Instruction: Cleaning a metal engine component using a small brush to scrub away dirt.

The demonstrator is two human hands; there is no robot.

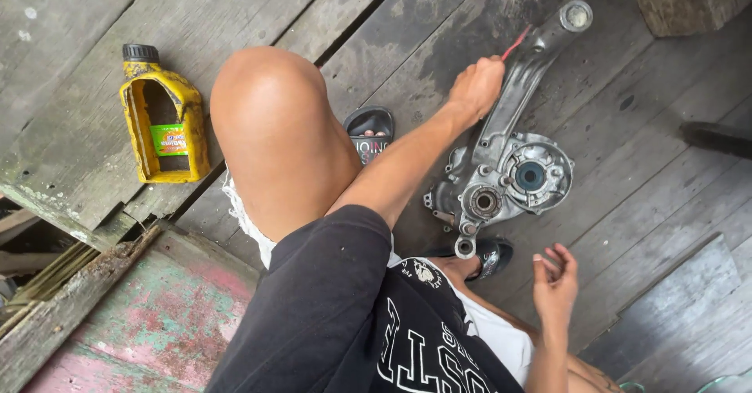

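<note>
The left hand [475, 88] grips a thin red tool [515, 43] against the metal engine casing [509, 166] on the plank floor [627, 127]. The right hand [554, 283] hovers near the casing, fingers loosely curled and holding nothing

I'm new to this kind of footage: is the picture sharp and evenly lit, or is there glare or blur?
Head view: soft, even daylight with no hard shadows; mild shine on the metal engine casing; the right hand is slightly blurred, the left hand sharper.

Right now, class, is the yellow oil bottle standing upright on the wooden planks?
No: the yellow oil bottle lies flat on the wooden planks, its cut-open side facing up and its black cap pointing away.
</note>
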